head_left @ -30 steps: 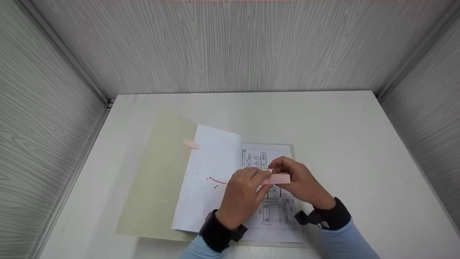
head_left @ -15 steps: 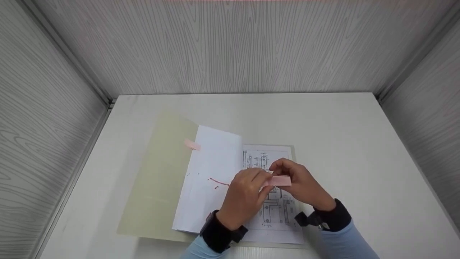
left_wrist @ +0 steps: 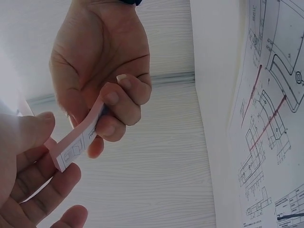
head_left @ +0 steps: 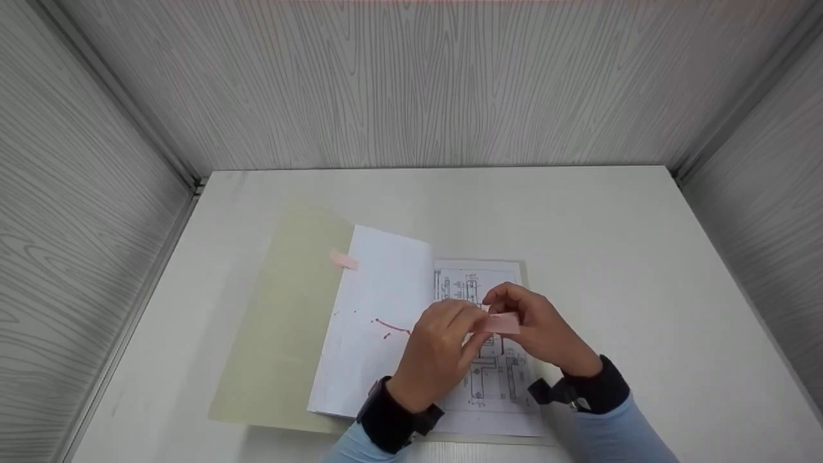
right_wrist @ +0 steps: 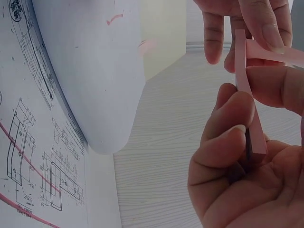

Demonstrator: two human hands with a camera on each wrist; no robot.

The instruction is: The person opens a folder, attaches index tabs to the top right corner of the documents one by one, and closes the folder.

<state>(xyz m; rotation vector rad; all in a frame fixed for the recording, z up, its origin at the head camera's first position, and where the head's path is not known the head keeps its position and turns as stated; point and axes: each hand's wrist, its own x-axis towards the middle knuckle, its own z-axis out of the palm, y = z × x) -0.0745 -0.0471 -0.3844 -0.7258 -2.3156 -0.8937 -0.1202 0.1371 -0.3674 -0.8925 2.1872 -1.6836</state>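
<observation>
My right hand [head_left: 543, 328] grips a narrow pink pad of sticky notes [right_wrist: 251, 116], fingers curled round one end. Thin printed backing shows on the pad's side in the left wrist view. My left hand [head_left: 440, 334] pinches a pink sticky note [right_wrist: 278, 54] at the pad's other end; in the right wrist view this strip stands out sideways from the pad. Both hands are above an open folder [head_left: 276, 321]. Under them lies a page with technical drawings [head_left: 495, 386], partly hidden by the hands. To the left is a turned white page [head_left: 386, 270] with red marks.
Another pink sticky note [head_left: 344, 260] sticks out from the turned page's left edge, over the folder's pale green cover. The folder lies on a white table [head_left: 611, 244], with wood-grain panels [head_left: 411, 83] standing at the back and sides.
Both hands stay nearly in place. The pink strip showing between them has tilted slightly and looks shorter in the head view. The folder and pages lie as before.
</observation>
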